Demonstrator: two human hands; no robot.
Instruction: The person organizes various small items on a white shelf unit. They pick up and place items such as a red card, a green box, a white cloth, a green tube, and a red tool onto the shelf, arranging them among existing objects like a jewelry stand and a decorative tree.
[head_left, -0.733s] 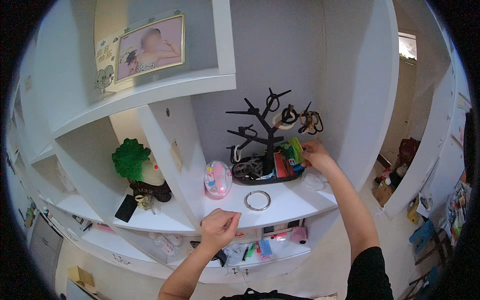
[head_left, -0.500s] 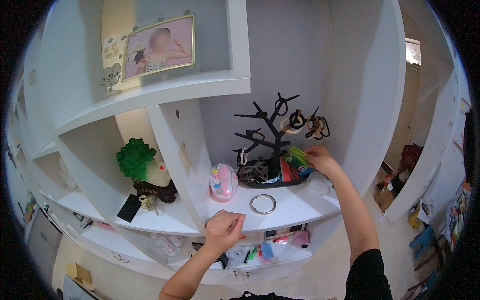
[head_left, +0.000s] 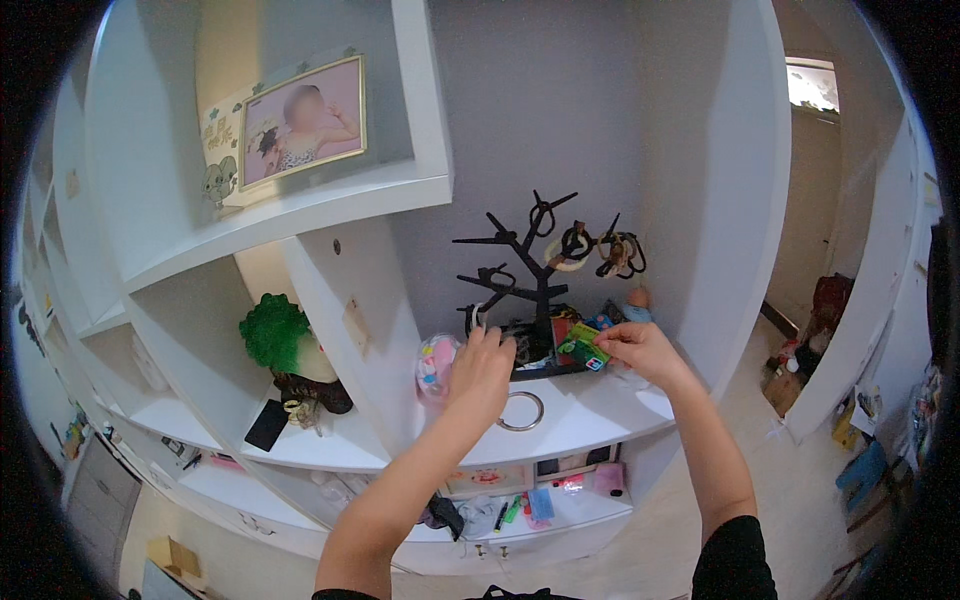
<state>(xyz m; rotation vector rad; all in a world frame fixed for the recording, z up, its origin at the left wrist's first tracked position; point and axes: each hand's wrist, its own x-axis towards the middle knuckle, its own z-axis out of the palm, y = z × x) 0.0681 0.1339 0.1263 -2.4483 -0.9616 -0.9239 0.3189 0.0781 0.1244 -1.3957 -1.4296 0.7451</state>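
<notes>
My right hand (head_left: pixel 645 352) is closed in a pinch on a small flat green packet (head_left: pixel 583 345), held over the right part of a black tray-like base. My left hand (head_left: pixel 484 372) reaches over the left end of that base with fingers apart; its fingertips are close to a white hair tie (head_left: pixel 474 317), and I cannot tell whether they touch it. From the base rises a black tree-shaped stand (head_left: pixel 543 308) with hair ties (head_left: pixel 622 255) on its branches. A clear case with pink contents (head_left: pixel 435 362) is partly behind my left hand. In front lies a silver ring (head_left: pixel 541 411).
A white divider (head_left: pixel 350 340) stands left of the stand. Beyond it are a green cabbage-shaped ornament (head_left: pixel 275 335) and a flat black object (head_left: pixel 266 425). A framed photo (head_left: pixel 303 125) sits on the upper shelf. Pens and small items (head_left: pixel 515 508) lie on the shelf below.
My left hand has moved up and forward from the shelf's front edge to the base, its fingers opening. My right hand has brought the green packet slightly lower. The whole view has shifted a little.
</notes>
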